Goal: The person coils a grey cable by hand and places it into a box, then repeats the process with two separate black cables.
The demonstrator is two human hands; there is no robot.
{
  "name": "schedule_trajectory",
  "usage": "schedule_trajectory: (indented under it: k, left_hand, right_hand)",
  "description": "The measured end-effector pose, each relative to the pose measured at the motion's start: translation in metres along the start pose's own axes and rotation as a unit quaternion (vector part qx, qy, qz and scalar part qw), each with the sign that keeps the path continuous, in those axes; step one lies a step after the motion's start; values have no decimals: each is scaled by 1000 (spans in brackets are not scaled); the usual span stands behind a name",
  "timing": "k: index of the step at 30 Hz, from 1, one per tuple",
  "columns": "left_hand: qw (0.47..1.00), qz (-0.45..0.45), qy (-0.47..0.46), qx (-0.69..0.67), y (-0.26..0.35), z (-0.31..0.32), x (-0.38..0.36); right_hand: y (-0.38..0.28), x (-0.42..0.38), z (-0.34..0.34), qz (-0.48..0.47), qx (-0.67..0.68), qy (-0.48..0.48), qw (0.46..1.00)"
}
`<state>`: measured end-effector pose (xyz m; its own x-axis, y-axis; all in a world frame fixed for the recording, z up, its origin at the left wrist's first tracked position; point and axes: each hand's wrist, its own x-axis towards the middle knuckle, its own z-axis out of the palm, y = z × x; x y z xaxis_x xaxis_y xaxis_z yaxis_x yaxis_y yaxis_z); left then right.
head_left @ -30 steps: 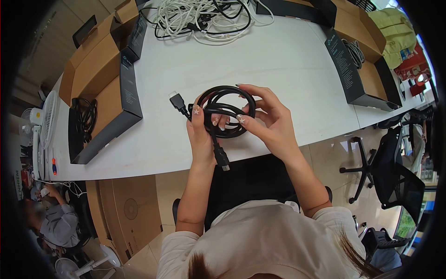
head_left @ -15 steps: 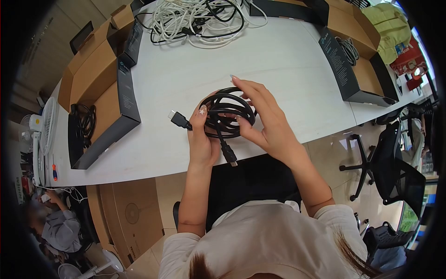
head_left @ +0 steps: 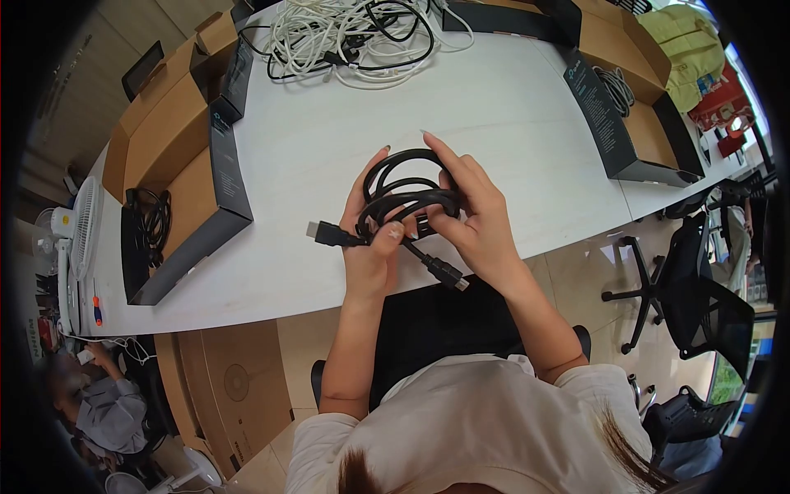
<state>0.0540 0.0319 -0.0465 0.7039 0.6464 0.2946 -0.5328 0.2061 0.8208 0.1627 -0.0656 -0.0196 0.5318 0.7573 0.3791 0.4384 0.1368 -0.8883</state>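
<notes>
A coiled black cable (head_left: 405, 188) is held above the near edge of the white table (head_left: 510, 107). My left hand (head_left: 370, 247) grips the coil from below, thumb across the loops. My right hand (head_left: 476, 216) wraps around the coil's right side, fingers over its top. One flat plug (head_left: 324, 233) sticks out to the left of my left hand. The other plug (head_left: 448, 274) hangs down to the right, below the hands.
A tangle of white and black cables (head_left: 354, 33) lies at the table's far side. Open cardboard boxes with dark lids stand at left (head_left: 177, 156) and right (head_left: 634, 107). Office chairs (head_left: 691, 288) stand at right. Another person (head_left: 103, 403) sits at lower left.
Both hands have squeezed the coil tighter and turned it. The left plug dropped lower, and the hanging plug swung to the right. My left thumb now lies across the loops.
</notes>
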Motion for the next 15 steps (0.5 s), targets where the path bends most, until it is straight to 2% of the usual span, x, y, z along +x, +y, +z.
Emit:
schedule_trajectory:
  k: [1,4,5,8,12,15]
  left_hand:
    - [999,-8,-3,-47,0,2,0]
    - [997,-45,42,-54,1,6,-2]
    - [998,-46,19,-43,1,-1,-4]
    - [997,42,63,29,4,15,-2]
    - [997,68,28,11,-1,6,-1]
    - [996,77,5,40,-1,9,-2]
  right_hand:
    - [-2,1,-1,-18,-21,15,999]
    - [-6,5,-7,-58,-53,2,997]
    - [-7,7,-8,-70,-60,3,996]
    - [-14,10,-13,-93,-63,-1,994]
    - [-16,9,-15,-66,-83,-10,994]
    - [-12,11,-21,-85,-78,-9,993]
